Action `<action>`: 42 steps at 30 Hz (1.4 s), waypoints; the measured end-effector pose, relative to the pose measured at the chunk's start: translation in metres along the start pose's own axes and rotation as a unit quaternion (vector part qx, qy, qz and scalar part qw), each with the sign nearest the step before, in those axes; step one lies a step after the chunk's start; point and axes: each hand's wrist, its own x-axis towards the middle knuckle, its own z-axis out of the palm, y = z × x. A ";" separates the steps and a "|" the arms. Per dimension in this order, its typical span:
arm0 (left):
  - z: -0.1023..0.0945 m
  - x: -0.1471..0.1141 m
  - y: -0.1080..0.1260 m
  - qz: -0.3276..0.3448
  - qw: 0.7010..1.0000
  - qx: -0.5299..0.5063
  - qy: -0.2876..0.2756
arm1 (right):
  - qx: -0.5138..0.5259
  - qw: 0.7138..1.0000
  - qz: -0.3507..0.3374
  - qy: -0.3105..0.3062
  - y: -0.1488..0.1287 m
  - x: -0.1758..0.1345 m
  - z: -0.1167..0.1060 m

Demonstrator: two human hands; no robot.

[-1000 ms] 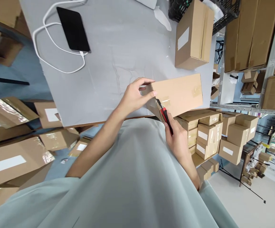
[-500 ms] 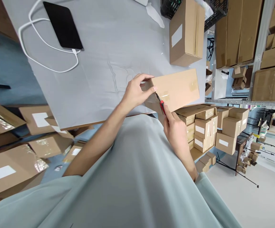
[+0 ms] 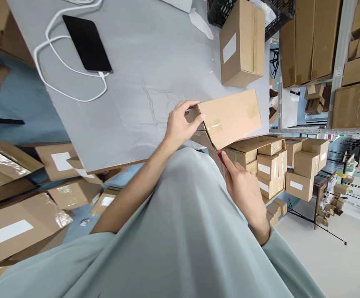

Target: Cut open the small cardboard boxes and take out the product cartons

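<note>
Cutting along a box edge, held in two hands. The box [image 3: 231, 117] lies at the near edge of the table [image 3: 126, 78], right of its middle, with its left end turned toward the worker. The left hand [image 3: 182, 124] is half closed on that end, thumb at the top edge and fingertips at the far corner; how hard it presses cannot be told. The right hand [image 3: 245, 190] is closed around a knife [image 3: 219, 154], whose blade meets the left edge close to the near corner. A dark gap shows along this edge. Good practice, in judgement: keep the blade shallow and in line with the gap, to spare any contents; brace the box firmly, thumb clear of the blade's line; and end the stroke at the corner, since the clothing [image 3: 189, 198] lies just beyond.
</note>
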 end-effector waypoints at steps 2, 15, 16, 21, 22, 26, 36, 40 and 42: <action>0.000 0.000 0.000 -0.003 1.000 -0.009 0.001 | 0.052 0.998 -0.005 0.045 0.016 -0.006 -0.011; 0.023 -0.017 -0.007 -0.082 0.993 -0.034 0.078 | 0.256 0.887 0.137 0.359 0.193 0.184 0.054; 0.021 -0.015 -0.006 -0.088 0.992 -0.034 0.085 | 0.261 0.883 0.134 0.366 0.190 0.183 0.060; -0.001 -0.009 -0.002 -0.104 0.980 0.003 0.168 | 0.307 0.889 0.115 0.319 0.156 0.168 0.083; -0.008 -0.010 -0.001 -0.104 0.976 0.019 0.192 | 0.322 0.892 0.105 0.298 0.148 0.166 0.086; -0.031 -0.015 0.008 -0.118 0.951 0.118 0.261 | 0.384 0.894 0.047 0.226 0.122 0.161 0.089; 0.059 0.048 0.089 0.044 0.966 0.253 0.033 | 0.488 0.858 0.034 0.157 0.131 0.177 0.072; 0.092 0.079 0.086 0.027 0.964 0.263 -0.016 | 0.506 0.849 0.029 0.147 0.136 0.185 0.072; 0.095 0.089 0.082 0.014 0.963 0.268 -0.015 | 0.493 0.858 0.018 0.145 0.137 0.181 0.068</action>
